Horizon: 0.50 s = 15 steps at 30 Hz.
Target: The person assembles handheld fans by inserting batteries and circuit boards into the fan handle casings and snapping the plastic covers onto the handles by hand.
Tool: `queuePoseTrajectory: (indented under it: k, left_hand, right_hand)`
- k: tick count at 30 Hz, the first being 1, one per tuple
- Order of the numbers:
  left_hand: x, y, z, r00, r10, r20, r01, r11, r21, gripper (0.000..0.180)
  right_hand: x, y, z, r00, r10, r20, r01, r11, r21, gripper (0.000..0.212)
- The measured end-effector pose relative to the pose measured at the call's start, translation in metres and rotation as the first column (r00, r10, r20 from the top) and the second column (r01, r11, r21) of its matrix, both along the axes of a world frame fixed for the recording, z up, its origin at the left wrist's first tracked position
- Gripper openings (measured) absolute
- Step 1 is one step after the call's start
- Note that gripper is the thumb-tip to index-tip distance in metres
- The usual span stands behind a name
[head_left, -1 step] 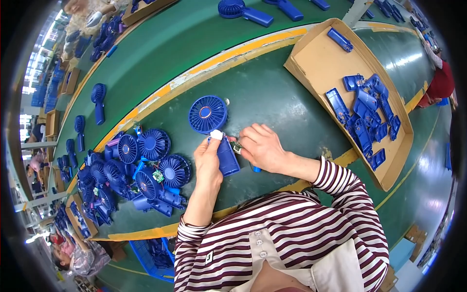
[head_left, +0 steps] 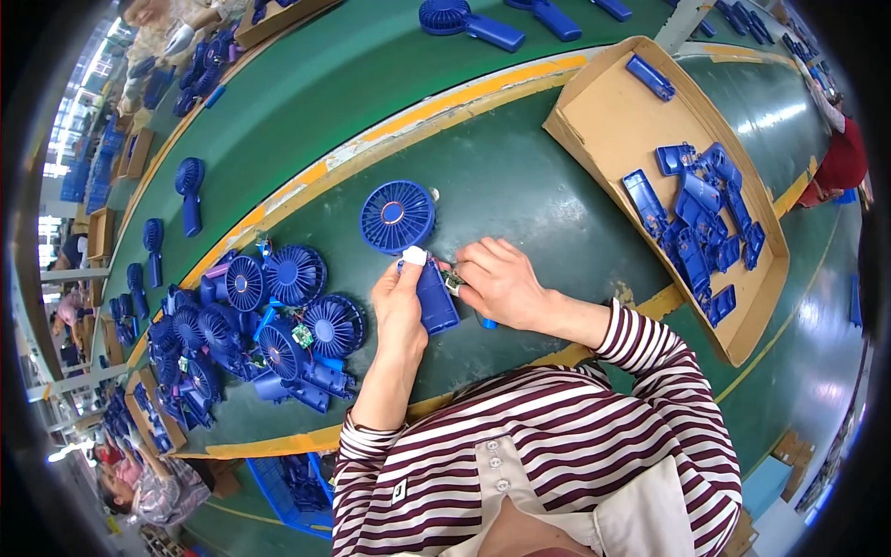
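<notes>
My left hand [head_left: 397, 311] is closed round the blue handle of a handheld fan, with a white cover on the thumb tip. The handle [head_left: 438, 304] points toward me, and the round fan head [head_left: 397, 217] lies beyond it on the green bench. Beside the handle's upper right edge, my right hand [head_left: 506, 283] pinches a small green circuit board [head_left: 453, 281]. The board's far side is hidden by the fingers. A bright blue cylinder end [head_left: 488, 323] shows just below the right hand; its remainder is out of sight.
Left of my hands lies a heap of blue fan parts [head_left: 223, 330], some with bare circuit boards. A cardboard tray [head_left: 594, 111] with blue handle shells stands to the right. Past the yellow edge strip, finished-looking fans [head_left: 189, 190] lie on a green belt [head_left: 306, 102]. Other people are at the left and right rims.
</notes>
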State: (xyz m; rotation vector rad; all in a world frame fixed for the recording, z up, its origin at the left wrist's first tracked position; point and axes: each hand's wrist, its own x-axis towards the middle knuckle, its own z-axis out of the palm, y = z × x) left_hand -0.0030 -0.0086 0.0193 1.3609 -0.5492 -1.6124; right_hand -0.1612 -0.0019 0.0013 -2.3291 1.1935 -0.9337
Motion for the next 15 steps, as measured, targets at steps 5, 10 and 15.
queuePoseTrajectory:
  k: [5,10,15]
  left_hand:
    - [-0.003,0.001,0.008,1.000,-0.019,-0.024,0.013,0.974,-0.227,0.020]
    - [-0.009,0.001,0.034,0.971,-0.226,-0.079,0.177,0.900,-0.399,0.027]
    - [-0.004,-0.007,0.047,0.965,-0.210,-0.158,0.123,0.892,-0.435,0.030]
  right_hand:
    - [-0.007,-0.008,-0.005,0.845,-0.084,0.529,-0.260,0.799,0.542,0.044]
    - [-0.008,-0.018,-0.011,0.484,-0.221,0.847,-0.759,0.377,0.531,0.089]
    - [-0.003,-0.001,-0.013,0.128,-0.423,0.897,-0.971,0.129,0.200,0.084]
